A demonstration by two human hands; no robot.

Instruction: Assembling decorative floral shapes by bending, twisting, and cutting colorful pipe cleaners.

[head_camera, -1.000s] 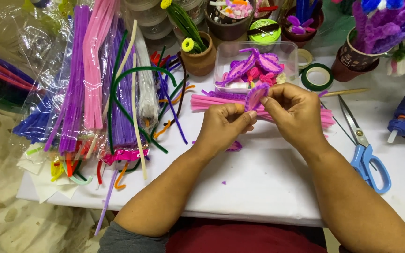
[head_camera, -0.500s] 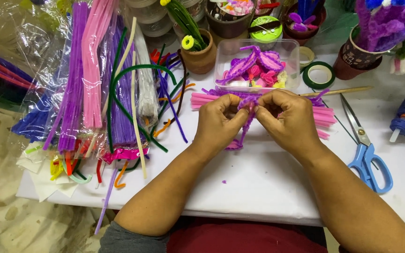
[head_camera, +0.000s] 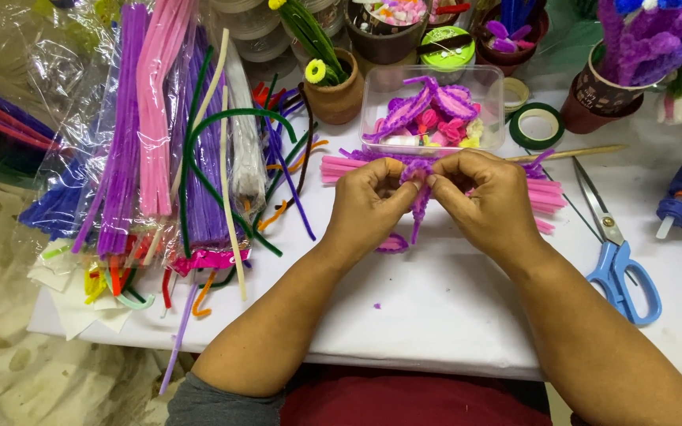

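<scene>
Both hands pinching a purple pipe cleaner (head_camera: 420, 197).
Left hand (head_camera: 369, 201) and right hand (head_camera: 487, 201) grasp its top; fingers hide the bend.

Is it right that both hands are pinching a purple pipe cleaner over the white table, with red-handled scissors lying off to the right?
Not quite: the scissors have blue handles, not red, as the head view shows. The rest holds: the left hand and right hand pinch a purple pipe cleaner over the white table, with the scissors to the right.
</scene>
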